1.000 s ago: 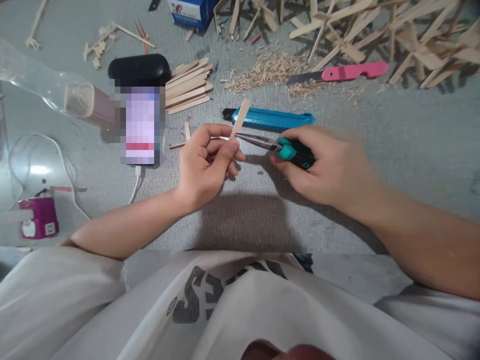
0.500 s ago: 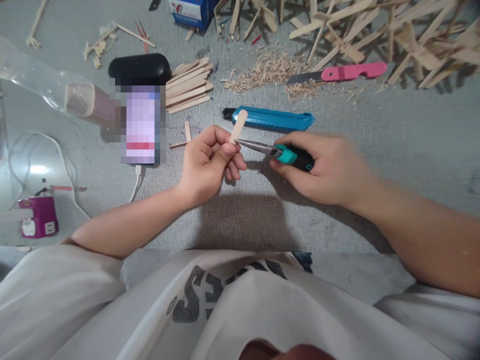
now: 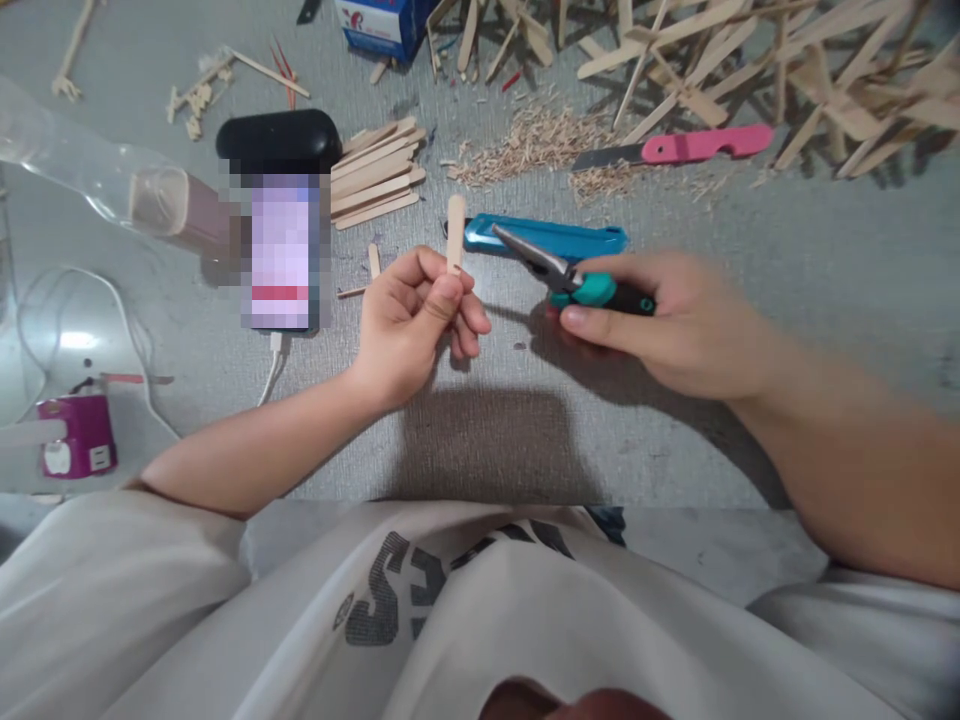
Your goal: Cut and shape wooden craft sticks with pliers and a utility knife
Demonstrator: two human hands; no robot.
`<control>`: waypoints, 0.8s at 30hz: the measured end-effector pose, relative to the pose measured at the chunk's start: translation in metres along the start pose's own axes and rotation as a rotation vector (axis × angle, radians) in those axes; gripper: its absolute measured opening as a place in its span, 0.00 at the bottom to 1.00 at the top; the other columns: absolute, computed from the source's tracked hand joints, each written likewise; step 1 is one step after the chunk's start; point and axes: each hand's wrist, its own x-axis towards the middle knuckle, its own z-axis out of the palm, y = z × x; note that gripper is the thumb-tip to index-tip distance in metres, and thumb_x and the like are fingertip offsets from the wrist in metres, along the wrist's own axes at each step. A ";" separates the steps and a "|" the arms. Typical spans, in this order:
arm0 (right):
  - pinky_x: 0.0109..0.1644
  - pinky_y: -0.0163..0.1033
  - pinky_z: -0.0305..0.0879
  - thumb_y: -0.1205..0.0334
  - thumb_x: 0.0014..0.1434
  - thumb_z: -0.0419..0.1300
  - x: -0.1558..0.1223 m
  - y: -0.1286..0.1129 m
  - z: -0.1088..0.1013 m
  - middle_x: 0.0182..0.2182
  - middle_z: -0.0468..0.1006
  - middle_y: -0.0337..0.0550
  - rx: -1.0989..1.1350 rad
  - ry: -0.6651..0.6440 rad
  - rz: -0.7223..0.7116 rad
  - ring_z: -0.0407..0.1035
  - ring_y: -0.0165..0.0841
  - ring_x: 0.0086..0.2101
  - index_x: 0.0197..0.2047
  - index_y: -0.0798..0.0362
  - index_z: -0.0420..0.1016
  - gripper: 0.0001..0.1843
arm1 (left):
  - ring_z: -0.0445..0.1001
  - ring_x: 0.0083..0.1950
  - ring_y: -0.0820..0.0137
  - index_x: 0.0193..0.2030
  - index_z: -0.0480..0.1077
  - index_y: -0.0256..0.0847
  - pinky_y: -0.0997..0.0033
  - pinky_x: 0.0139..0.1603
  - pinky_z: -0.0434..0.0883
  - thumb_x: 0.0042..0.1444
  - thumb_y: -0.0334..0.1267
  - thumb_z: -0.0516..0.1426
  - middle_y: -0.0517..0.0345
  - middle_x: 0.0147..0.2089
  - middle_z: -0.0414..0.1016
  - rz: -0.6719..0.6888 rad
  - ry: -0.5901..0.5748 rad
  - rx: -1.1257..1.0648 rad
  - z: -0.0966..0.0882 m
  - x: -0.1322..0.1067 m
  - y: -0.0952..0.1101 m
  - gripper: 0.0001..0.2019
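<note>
Between thumb and fingers, my left hand (image 3: 416, 325) pinches a pale wooden craft stick (image 3: 456, 230), whose rounded end points up and away from me. A small dark notch shows on the stick just above my thumb. My right hand (image 3: 660, 320) is wrapped round the black and teal handles of needle-nose pliers (image 3: 547, 262). Their jaws point up and left, apart from the stick. Behind the pliers lies a blue box cutter (image 3: 559, 236), partly covered by their tip.
A pink folding knife (image 3: 705, 145) lies by wood shavings (image 3: 540, 140). Crossed craft-stick pieces (image 3: 825, 90) crowd the back right. Loose sticks (image 3: 379, 175) lie beside a phone (image 3: 281, 250) and a black case (image 3: 277, 138). A clear bottle (image 3: 97, 175) and purple adapter (image 3: 77, 435) are at left.
The pliers have come off the craft stick and moved right and slightly up, turning their tip upward. In my left hand the stick has tilted left to stand more upright.
</note>
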 end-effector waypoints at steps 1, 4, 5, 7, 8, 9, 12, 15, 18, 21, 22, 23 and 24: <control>0.39 0.49 0.70 0.44 0.72 0.64 -0.001 0.000 0.003 0.31 0.83 0.43 -0.137 0.140 -0.028 0.76 0.43 0.33 0.41 0.44 0.81 0.14 | 0.80 0.22 0.73 0.41 0.69 0.45 0.77 0.19 0.74 0.64 0.68 0.72 0.65 0.29 0.84 0.004 0.012 0.008 0.000 0.000 0.000 0.29; 0.51 0.55 0.76 0.51 0.71 0.62 -0.005 0.000 0.013 0.48 0.88 0.48 -0.396 0.355 -0.090 0.82 0.51 0.48 0.53 0.41 0.82 0.11 | 0.80 0.21 0.74 0.42 0.71 0.44 0.78 0.20 0.74 0.66 0.66 0.71 0.64 0.29 0.84 0.026 0.049 0.057 0.003 -0.002 0.002 0.27; 0.53 0.56 0.77 0.53 0.71 0.62 -0.006 0.001 0.015 0.50 0.88 0.50 -0.422 0.356 -0.108 0.83 0.52 0.50 0.54 0.42 0.81 0.11 | 0.80 0.21 0.74 0.43 0.72 0.44 0.78 0.20 0.74 0.67 0.66 0.71 0.63 0.29 0.84 0.033 0.062 0.079 0.003 -0.002 0.002 0.27; 0.54 0.56 0.77 0.55 0.71 0.61 -0.006 0.003 0.017 0.50 0.88 0.51 -0.433 0.332 -0.137 0.84 0.52 0.51 0.54 0.43 0.80 0.11 | 0.80 0.21 0.74 0.43 0.73 0.44 0.78 0.20 0.74 0.67 0.67 0.70 0.63 0.29 0.85 0.047 0.083 0.124 0.004 -0.004 0.003 0.27; 0.54 0.56 0.77 0.56 0.71 0.61 -0.006 0.004 0.018 0.50 0.88 0.51 -0.434 0.328 -0.151 0.84 0.52 0.50 0.54 0.44 0.80 0.11 | 0.80 0.21 0.75 0.42 0.73 0.44 0.78 0.20 0.74 0.67 0.68 0.70 0.63 0.29 0.85 0.055 0.091 0.141 0.005 -0.004 0.003 0.27; 0.54 0.55 0.77 0.56 0.70 0.61 -0.006 0.004 0.018 0.49 0.88 0.51 -0.434 0.330 -0.166 0.84 0.52 0.50 0.54 0.44 0.80 0.11 | 0.79 0.21 0.75 0.42 0.73 0.44 0.78 0.20 0.73 0.67 0.68 0.70 0.63 0.29 0.85 0.064 0.095 0.152 0.005 -0.004 0.003 0.28; 0.53 0.55 0.77 0.54 0.70 0.61 -0.006 0.004 0.018 0.49 0.89 0.50 -0.436 0.325 -0.168 0.84 0.52 0.50 0.53 0.43 0.80 0.11 | 0.79 0.21 0.74 0.42 0.73 0.45 0.77 0.19 0.73 0.67 0.67 0.70 0.64 0.29 0.85 0.094 0.089 0.151 0.005 -0.004 0.001 0.27; 0.52 0.56 0.77 0.53 0.72 0.60 -0.007 0.001 0.018 0.48 0.88 0.49 -0.439 0.287 -0.118 0.83 0.52 0.49 0.53 0.41 0.80 0.11 | 0.79 0.21 0.75 0.43 0.74 0.44 0.78 0.19 0.73 0.69 0.65 0.70 0.63 0.29 0.85 0.109 0.082 0.138 0.005 -0.004 -0.001 0.25; 0.51 0.56 0.77 0.54 0.72 0.60 -0.007 -0.002 0.018 0.48 0.88 0.49 -0.424 0.271 -0.104 0.83 0.53 0.48 0.53 0.41 0.81 0.11 | 0.79 0.21 0.75 0.45 0.74 0.44 0.78 0.20 0.74 0.69 0.66 0.69 0.63 0.30 0.85 0.101 0.085 0.167 0.004 -0.005 -0.001 0.26; 0.51 0.56 0.77 0.55 0.72 0.60 -0.007 -0.001 0.018 0.47 0.88 0.49 -0.421 0.279 -0.114 0.83 0.52 0.48 0.52 0.42 0.81 0.10 | 0.79 0.22 0.75 0.45 0.75 0.43 0.78 0.21 0.76 0.70 0.66 0.69 0.63 0.30 0.85 0.121 0.090 0.205 0.004 -0.007 0.000 0.26; 0.51 0.56 0.77 0.55 0.72 0.60 -0.007 0.001 0.018 0.47 0.88 0.49 -0.424 0.286 -0.123 0.83 0.52 0.48 0.52 0.43 0.81 0.10 | 0.79 0.22 0.75 0.46 0.75 0.43 0.78 0.21 0.76 0.71 0.65 0.68 0.63 0.30 0.85 0.135 0.092 0.215 0.004 -0.007 -0.001 0.25; 0.50 0.56 0.77 0.55 0.73 0.61 -0.007 0.003 0.018 0.47 0.88 0.49 -0.425 0.291 -0.137 0.83 0.52 0.47 0.52 0.43 0.81 0.09 | 0.79 0.22 0.76 0.46 0.75 0.43 0.78 0.22 0.76 0.72 0.64 0.68 0.63 0.30 0.85 0.149 0.094 0.223 0.004 -0.008 -0.001 0.24; 0.49 0.55 0.77 0.55 0.73 0.61 -0.007 0.005 0.018 0.46 0.88 0.48 -0.423 0.297 -0.158 0.83 0.51 0.46 0.52 0.42 0.80 0.09 | 0.80 0.22 0.76 0.46 0.75 0.43 0.78 0.22 0.76 0.72 0.64 0.68 0.64 0.30 0.84 0.162 0.096 0.228 0.004 -0.008 -0.002 0.24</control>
